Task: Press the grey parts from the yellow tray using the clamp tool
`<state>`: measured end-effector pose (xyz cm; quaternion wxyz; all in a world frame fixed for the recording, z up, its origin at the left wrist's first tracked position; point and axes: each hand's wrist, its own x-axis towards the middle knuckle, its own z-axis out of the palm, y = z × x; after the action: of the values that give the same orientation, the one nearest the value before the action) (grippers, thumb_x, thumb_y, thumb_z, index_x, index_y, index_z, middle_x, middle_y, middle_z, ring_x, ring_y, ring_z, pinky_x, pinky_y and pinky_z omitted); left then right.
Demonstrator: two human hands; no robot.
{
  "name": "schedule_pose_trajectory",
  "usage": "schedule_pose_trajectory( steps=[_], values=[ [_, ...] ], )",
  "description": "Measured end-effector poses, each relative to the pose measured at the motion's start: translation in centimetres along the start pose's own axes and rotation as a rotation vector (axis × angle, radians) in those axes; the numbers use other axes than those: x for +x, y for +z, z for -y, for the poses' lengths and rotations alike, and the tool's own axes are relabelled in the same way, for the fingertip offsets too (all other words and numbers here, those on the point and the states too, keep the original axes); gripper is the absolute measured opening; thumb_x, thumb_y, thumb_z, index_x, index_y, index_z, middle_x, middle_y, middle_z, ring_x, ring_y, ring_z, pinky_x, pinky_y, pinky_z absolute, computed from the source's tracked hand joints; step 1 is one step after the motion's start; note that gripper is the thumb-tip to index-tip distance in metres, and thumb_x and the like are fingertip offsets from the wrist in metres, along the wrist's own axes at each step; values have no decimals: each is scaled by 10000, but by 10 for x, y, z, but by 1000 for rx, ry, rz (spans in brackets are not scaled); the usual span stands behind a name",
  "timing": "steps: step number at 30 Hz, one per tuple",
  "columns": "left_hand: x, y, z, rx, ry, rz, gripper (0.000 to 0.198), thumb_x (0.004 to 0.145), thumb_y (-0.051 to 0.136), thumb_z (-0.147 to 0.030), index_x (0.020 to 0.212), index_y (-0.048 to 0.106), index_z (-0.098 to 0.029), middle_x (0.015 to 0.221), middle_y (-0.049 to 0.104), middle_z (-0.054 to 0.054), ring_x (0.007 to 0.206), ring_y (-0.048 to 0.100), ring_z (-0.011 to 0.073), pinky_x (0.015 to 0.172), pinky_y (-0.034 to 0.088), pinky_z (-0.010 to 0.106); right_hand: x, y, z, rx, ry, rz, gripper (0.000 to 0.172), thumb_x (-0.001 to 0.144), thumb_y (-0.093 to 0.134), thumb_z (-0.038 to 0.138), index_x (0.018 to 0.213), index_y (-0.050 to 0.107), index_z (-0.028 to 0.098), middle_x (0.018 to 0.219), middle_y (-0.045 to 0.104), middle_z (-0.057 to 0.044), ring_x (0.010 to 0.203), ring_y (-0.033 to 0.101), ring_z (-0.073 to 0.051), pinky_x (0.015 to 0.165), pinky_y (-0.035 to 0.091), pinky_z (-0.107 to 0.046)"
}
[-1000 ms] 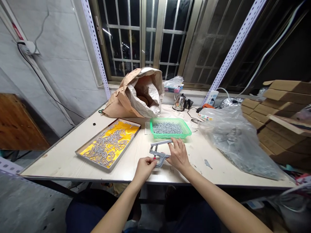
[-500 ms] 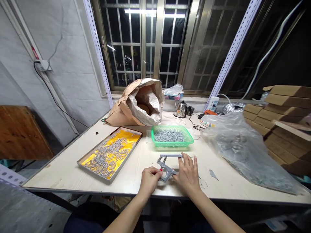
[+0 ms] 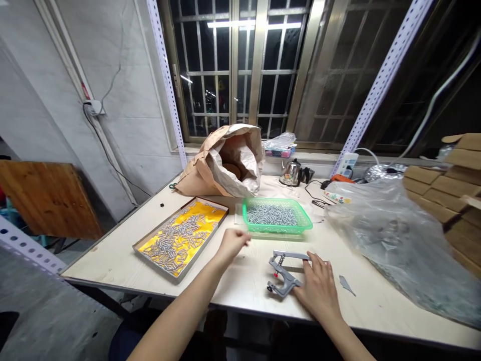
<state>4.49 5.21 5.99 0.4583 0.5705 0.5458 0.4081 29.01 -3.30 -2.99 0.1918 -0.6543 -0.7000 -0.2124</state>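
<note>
My right hand (image 3: 319, 286) is closed around the handles of a grey plier-like hand tool (image 3: 286, 281) near the table's front edge. The tool has a coil spring, a small red part and a dark knob at its jaw end, which points left. My left hand (image 3: 233, 245) is over the table, between the tray and the basket, apart from the tool. Its fingers are curled together and slightly blurred; whatever they hold, if anything, is hidden. Beyond it stands a green plastic basket (image 3: 278, 229) full of small metal pieces (image 3: 272, 214).
On the left, a shallow tray (image 3: 201, 246) holds small springs (image 3: 175, 240) on yellow cloth. Behind are a large paper sack (image 3: 203, 173) and a metal kettle (image 3: 291, 174). To the right lie a grey scrap (image 3: 346, 285), a clear plastic bag (image 3: 398, 245) and stacked cardboard boxes (image 3: 439, 195).
My left hand has left the tool's jaw end and moved up toward the basket. My right hand keeps hold of the tool. The camera view has shifted left.
</note>
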Motion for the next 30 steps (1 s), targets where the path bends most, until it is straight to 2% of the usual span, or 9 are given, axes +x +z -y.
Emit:
schedule_pose_trajectory(
  steps=[2,4,6,8,12,15,17,24,30],
  values=[
    [35,10,-21,73,152,-77,374,748,622,-382,985,686,-100,962,703,122,774,630,192,703,464,281,-2,4,-2,3,3,-21,535,700,536,497,1018,590,70,1283,477,-237,1244,361,-370,1056,242,-541],
    [67,14,-37,152,212,-124,515,769,622,-400,1184,588,-96,1174,631,157,900,628,214,787,460,291,-4,6,-4,6,5,-39,530,720,508,523,997,594,80,1277,476,-243,1233,364,-379,1033,271,-550],
    [90,6,-40,304,224,-209,475,825,567,-406,1186,579,-98,1182,627,155,958,619,208,834,447,274,-6,7,-5,8,-11,-53,534,729,498,530,983,599,71,1275,470,-250,1220,367,-386,1020,290,-550],
    [101,-16,-29,481,189,-336,382,888,475,-382,1116,609,-107,1122,653,136,995,607,190,859,433,250,-7,8,-7,11,-36,-61,547,726,508,520,989,599,49,1280,458,-256,1222,361,-392,1027,286,-546],
    [104,-89,9,685,12,-526,354,927,372,-259,1144,564,-54,1168,598,209,1091,564,241,899,412,306,-7,10,-6,33,-72,-69,545,710,519,480,1022,587,39,1290,447,-251,1235,354,-391,1053,256,-541],
    [102,-141,32,804,-131,-564,298,850,473,-151,1079,597,-6,1161,571,282,1113,544,329,889,412,360,-6,14,-7,47,-98,-81,511,696,517,452,1009,584,54,1281,453,-248,1237,356,-391,1054,259,-538],
    [103,-163,42,866,-203,-549,254,793,520,-90,999,634,6,1129,577,306,1093,548,362,866,423,374,-6,17,-9,49,-116,-84,499,683,522,441,1002,577,61,1279,452,-252,1238,356,-393,1051,263,-541],
    [111,-181,56,974,-238,-445,199,777,521,-47,906,672,-41,988,663,241,1002,607,299,833,437,317,-7,20,-11,46,-116,-56,478,668,511,420,1028,534,107,1310,437,-238,1262,337,-383,1046,268,-545],
    [87,-185,49,998,-148,-421,202,796,534,-119,951,661,-95,1012,672,188,988,620,276,815,442,302,-5,13,-6,31,-159,-73,493,708,486,439,1043,535,81,1305,439,-243,1276,314,-380,1053,234,-567]
  ],
)
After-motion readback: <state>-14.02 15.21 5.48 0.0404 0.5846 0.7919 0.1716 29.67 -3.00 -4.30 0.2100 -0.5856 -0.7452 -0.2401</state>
